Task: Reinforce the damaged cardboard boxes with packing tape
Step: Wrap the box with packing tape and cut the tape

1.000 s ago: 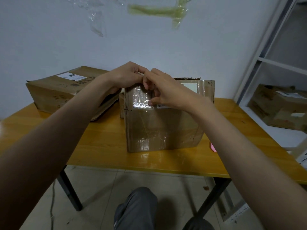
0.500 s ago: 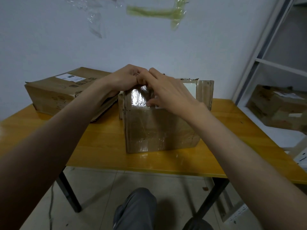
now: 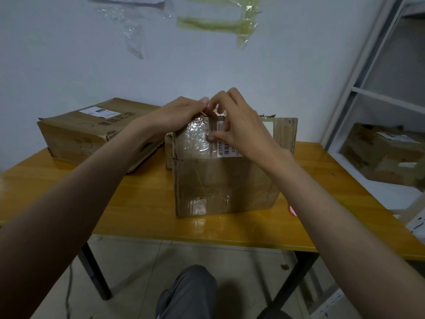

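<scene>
A worn cardboard box (image 3: 220,185) stands in the middle of the yellow table (image 3: 142,215), its top tilted toward me. A strip of clear packing tape (image 3: 197,140) shines on the top's left part, beside a white barcode label (image 3: 231,151). My left hand (image 3: 179,116) lies over the top's far left corner, thumb tip at the tape's far end; its fingers are hidden behind the box. My right hand (image 3: 241,130) arches over the label, its thumb pressing the tape's right edge and its fingertips touching near the left thumb.
A second, flatter cardboard box (image 3: 87,134) lies at the back left, touching the first. A small pink object (image 3: 292,210) peeks out by my right forearm. A white shelf (image 3: 358,93) holding another box (image 3: 386,155) stands at the right. My knee (image 3: 190,293) is below the table edge.
Both hands stay on the box top. My right thumb has slid out onto the tape's right edge, and more of the barcode label now shows.
</scene>
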A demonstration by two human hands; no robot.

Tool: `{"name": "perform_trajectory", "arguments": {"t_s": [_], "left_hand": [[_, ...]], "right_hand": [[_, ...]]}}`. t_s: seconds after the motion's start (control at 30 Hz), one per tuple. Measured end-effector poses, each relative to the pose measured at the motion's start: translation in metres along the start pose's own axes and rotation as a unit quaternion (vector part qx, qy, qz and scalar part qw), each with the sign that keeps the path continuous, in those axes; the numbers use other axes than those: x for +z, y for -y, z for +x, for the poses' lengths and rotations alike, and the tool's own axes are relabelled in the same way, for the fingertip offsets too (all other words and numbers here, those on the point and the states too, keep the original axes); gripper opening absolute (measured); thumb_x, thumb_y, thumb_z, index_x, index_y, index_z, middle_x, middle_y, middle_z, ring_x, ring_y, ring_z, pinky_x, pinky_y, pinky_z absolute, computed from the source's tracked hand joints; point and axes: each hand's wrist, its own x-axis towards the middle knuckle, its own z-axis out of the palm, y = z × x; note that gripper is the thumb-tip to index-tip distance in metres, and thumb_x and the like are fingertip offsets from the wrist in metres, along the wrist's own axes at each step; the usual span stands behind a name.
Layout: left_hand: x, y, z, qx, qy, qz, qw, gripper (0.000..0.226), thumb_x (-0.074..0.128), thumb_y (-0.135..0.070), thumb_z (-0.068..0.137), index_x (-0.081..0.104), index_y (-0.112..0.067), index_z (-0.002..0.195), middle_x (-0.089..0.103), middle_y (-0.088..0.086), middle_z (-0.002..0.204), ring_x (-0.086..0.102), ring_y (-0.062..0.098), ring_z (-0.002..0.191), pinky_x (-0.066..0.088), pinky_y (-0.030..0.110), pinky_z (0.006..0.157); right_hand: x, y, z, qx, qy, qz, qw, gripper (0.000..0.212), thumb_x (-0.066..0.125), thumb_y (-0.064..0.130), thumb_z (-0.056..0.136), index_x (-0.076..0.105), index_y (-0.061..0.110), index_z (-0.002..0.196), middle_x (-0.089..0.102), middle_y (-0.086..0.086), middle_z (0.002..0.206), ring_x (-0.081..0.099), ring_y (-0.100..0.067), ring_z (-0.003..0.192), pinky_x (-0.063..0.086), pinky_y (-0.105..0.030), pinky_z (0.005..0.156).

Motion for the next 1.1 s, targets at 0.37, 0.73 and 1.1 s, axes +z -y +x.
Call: {"name": "perform_trajectory", "arguments": {"t_s": [0.37,0.73,1.1], "left_hand": [[0.001,0.003,-0.006,0.104,0.025,0.122,0.987,0.064,0.093,-0.055,0.056,0.068,-0.031,0.110,0.071,-0.009,0.107,0.064,0.003,0.103,0.048,0.024,0.089],[0.012,0.007,-0.003,0.152,-0.002,0.160,0.975,0.062,0.095,-0.046,0.059,0.064,-0.028,0.111,0.068,-0.008,0.106,0.062,0.009,0.098,0.043,0.013,0.077],[0.012,0.009,-0.006,0.127,-0.029,0.119,0.984,0.024,0.058,-0.009,0.099,0.069,-0.013,0.120,0.071,0.000,0.102,0.060,-0.008,0.082,0.040,0.004,0.072]], "right_hand": [[-0.003,-0.012,-0.007,0.047,-0.020,0.112,0.992,0.019,0.080,0.001,0.078,0.071,0.018,0.080,0.064,0.009,0.082,0.059,0.004,0.077,0.041,-0.007,0.071],[-0.010,-0.011,-0.013,0.057,0.000,0.118,0.991,0.019,0.080,0.014,0.085,0.068,0.028,0.083,0.052,0.007,0.111,0.052,0.007,0.095,0.045,-0.008,0.081],[-0.014,-0.001,-0.016,0.098,0.032,0.106,0.989,0.016,0.077,0.014,0.088,0.066,0.024,0.085,0.059,0.005,0.106,0.063,-0.008,0.079,0.045,-0.009,0.071]]}}
